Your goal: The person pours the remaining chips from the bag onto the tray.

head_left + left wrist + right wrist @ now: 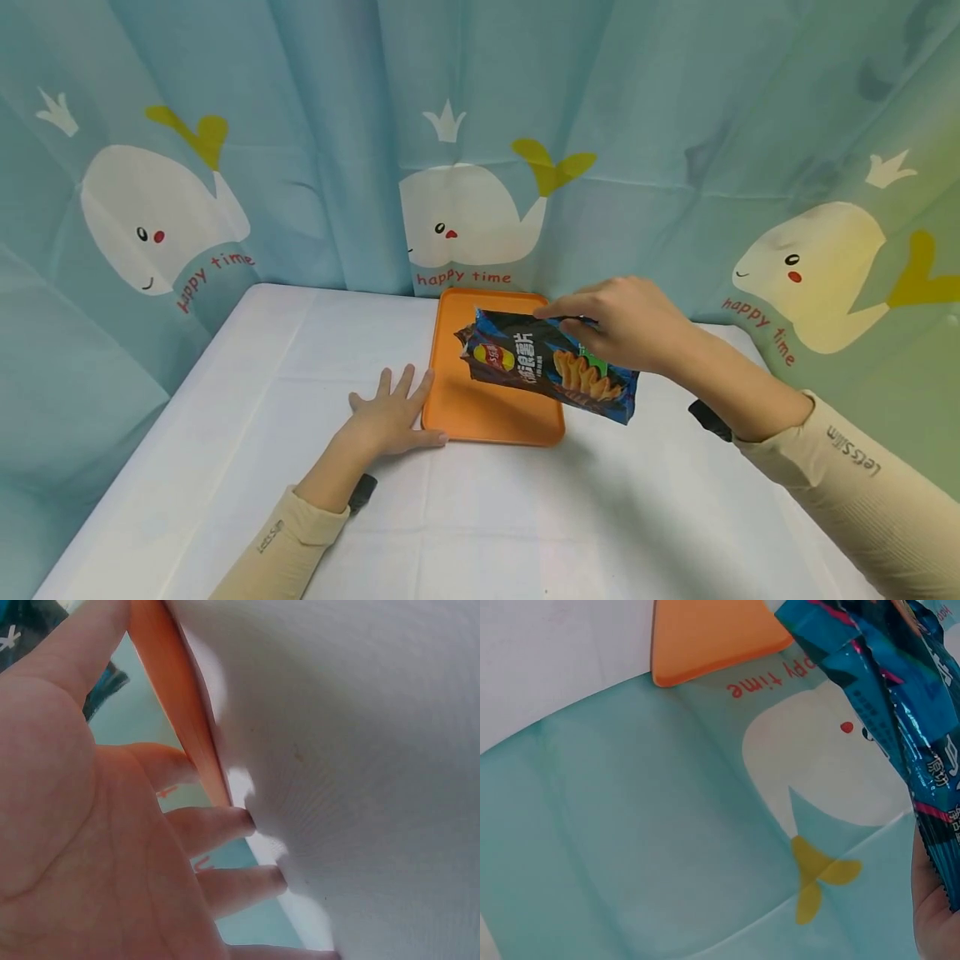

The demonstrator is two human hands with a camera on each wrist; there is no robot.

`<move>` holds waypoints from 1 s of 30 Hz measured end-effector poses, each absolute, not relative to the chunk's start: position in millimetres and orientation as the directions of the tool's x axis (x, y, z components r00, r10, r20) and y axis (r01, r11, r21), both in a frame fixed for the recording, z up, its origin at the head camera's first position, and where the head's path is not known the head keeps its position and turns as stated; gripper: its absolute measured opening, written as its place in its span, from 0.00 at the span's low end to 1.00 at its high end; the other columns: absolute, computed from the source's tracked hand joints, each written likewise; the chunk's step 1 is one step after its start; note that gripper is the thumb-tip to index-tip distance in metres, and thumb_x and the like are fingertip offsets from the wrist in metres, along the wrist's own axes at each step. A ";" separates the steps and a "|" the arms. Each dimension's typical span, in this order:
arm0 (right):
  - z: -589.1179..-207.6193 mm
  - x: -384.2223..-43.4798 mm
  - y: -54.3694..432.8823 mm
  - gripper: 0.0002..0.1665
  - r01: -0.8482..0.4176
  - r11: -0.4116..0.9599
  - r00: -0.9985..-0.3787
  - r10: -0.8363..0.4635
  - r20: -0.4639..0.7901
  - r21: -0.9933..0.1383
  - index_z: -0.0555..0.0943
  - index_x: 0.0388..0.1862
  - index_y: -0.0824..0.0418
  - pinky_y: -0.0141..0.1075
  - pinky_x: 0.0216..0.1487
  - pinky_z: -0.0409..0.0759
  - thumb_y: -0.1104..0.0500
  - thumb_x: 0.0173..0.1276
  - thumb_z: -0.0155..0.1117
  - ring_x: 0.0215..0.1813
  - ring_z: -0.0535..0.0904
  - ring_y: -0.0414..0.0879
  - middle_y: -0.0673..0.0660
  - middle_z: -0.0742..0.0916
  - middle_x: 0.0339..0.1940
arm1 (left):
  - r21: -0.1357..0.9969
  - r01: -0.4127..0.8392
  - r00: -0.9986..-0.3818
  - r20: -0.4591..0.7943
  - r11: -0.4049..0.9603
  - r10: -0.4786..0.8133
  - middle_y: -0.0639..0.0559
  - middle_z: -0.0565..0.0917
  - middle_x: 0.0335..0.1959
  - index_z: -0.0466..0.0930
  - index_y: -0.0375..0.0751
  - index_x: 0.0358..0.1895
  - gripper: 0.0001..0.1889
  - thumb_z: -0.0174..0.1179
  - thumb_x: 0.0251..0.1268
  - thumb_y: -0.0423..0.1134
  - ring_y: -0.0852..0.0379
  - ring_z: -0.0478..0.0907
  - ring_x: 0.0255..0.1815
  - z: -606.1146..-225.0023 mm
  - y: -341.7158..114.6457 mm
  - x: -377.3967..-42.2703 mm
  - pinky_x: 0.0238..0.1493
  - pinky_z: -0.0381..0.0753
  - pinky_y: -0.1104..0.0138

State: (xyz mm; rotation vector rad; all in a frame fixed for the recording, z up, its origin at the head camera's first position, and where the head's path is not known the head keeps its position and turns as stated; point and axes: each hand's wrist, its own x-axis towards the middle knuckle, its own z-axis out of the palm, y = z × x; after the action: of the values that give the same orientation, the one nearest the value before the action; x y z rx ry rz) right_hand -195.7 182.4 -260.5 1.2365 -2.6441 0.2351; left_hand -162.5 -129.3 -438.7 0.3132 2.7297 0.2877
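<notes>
Above the right edge of the orange tray [491, 421], your bag [551, 367] looked like thin plastic film, glossy and wrinkled, with bright highlights along its creases. The tray looked like smooth plastic with a low sheen. Under it, the white table cover [480, 517] looked like matt cloth, lightly creased. Beyond its far edge, you faced a curtain [337, 208] of smooth fabric in soft folds. Your sleeves [847, 475] looked like matt knit.
</notes>
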 end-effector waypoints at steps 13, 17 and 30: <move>-249.4 -193.3 177.5 0.18 -0.778 0.629 -0.613 -0.752 0.241 -0.018 0.88 0.51 0.44 0.33 0.17 0.61 0.63 0.66 0.67 0.14 0.61 0.35 0.45 0.90 0.36 | 0.238 0.182 -0.906 -0.336 0.954 0.257 0.37 0.46 0.82 0.45 0.50 0.82 0.57 0.58 0.56 0.75 0.27 0.39 0.79 -440.3 -130.7 -163.1 0.58 0.48 0.19; -247.3 -192.7 177.7 0.17 -0.775 0.632 -0.618 -0.754 0.224 -0.011 0.88 0.51 0.45 0.32 0.17 0.61 0.63 0.67 0.67 0.15 0.63 0.35 0.45 0.91 0.39 | 0.239 0.179 -0.908 -0.334 0.954 0.254 0.37 0.46 0.82 0.46 0.50 0.82 0.57 0.59 0.55 0.75 0.27 0.40 0.79 -439.7 -129.9 -162.9 0.59 0.48 0.20; -243.3 -191.7 177.4 0.19 -0.782 0.624 -0.609 -0.763 0.218 0.001 0.89 0.51 0.44 0.32 0.16 0.58 0.64 0.67 0.65 0.13 0.59 0.35 0.45 0.90 0.33 | 0.232 0.179 -0.907 -0.336 0.956 0.252 0.37 0.47 0.82 0.46 0.50 0.82 0.57 0.59 0.55 0.75 0.26 0.40 0.79 -437.9 -129.8 -161.9 0.58 0.49 0.20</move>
State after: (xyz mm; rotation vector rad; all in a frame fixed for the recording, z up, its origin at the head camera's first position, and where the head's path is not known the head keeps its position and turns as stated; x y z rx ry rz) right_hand -191.7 177.4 -243.3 1.2750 -2.6492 0.1400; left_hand -161.9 -129.8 -437.9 0.3124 2.7391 0.2772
